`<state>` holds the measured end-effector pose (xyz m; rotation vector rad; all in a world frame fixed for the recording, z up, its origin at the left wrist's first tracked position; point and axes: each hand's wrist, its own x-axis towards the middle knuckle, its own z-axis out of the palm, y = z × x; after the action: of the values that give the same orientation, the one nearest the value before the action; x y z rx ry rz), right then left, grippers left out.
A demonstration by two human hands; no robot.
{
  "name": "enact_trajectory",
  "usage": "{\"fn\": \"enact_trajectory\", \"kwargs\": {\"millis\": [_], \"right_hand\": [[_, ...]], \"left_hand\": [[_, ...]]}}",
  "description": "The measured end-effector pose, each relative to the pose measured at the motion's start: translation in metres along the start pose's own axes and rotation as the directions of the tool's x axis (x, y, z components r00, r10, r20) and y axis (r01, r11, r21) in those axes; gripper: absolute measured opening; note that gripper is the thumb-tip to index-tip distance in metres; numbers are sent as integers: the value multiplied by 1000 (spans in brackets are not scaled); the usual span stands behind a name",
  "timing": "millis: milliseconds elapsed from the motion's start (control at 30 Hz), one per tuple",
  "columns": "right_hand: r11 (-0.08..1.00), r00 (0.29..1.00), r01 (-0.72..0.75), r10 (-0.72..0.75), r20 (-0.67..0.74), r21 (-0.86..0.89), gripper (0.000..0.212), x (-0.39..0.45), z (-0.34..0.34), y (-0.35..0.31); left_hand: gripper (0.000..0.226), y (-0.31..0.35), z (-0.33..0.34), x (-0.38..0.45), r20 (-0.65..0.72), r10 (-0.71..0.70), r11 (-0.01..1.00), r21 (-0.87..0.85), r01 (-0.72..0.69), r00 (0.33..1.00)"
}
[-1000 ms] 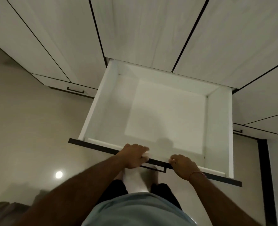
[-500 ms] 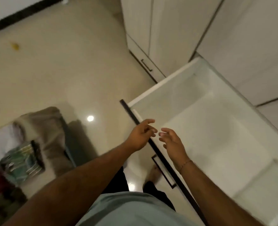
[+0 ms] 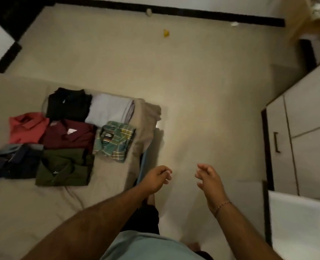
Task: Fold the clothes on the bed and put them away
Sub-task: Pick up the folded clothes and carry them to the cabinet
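You are holding your left hand [image 3: 156, 178] and right hand [image 3: 210, 182] out empty, fingers loosely curled, beside soft folded shirts [image 3: 65, 136] lying on the beige bed [image 3: 24, 212].

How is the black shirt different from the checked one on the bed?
The black shirt is one plain dark colour, while the checked shirt is green with yellow and white squares. The black shirt lies further back on the bed, beside the pale folded cloth; the checked shirt lies nearer the bed's edge. The black one looks bigger. Both are folded and lie flat.
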<state>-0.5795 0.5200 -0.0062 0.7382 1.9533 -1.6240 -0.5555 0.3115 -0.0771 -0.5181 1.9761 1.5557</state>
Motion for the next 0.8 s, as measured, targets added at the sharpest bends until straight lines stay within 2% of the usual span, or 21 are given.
{"fn": "enact_trajectory", "kwargs": {"millis": [167,233,333,433,533,633,733,800], "right_hand": [[995,978,-42,59,200,-89,14,30,129,-55],[989,963,-62,95,254,-133,13,40,165,-69],[964,935,-28,119,335,-266,13,59,229,-82],[935,921,16,124,370,-355,19,81,274,-81],[927,925,20,126,359,-376,40,114,317,-71],[901,921,-77,229,316,-428,62,149,346,-34],[860,917,-197,331,221,-471,104,216,347,56],[848,913,-273,378,156,-454,119,250,343,103]], "left_hand": [[26,-22,-128,14,-191,-150,969,-225,106,970],[26,-19,-168,11,-255,-167,968,-227,109,952],[15,-37,-228,7,-407,-300,910,-394,130,863],[16,-61,-254,2,-464,-422,835,-533,136,779],[18,-92,-271,4,-499,-522,772,-622,133,691],[15,-140,-290,7,-556,-631,709,-696,113,541],[9,-187,-300,3,-523,-765,595,-797,102,376],[13,-205,-307,-1,-433,-833,484,-872,73,344]]}}
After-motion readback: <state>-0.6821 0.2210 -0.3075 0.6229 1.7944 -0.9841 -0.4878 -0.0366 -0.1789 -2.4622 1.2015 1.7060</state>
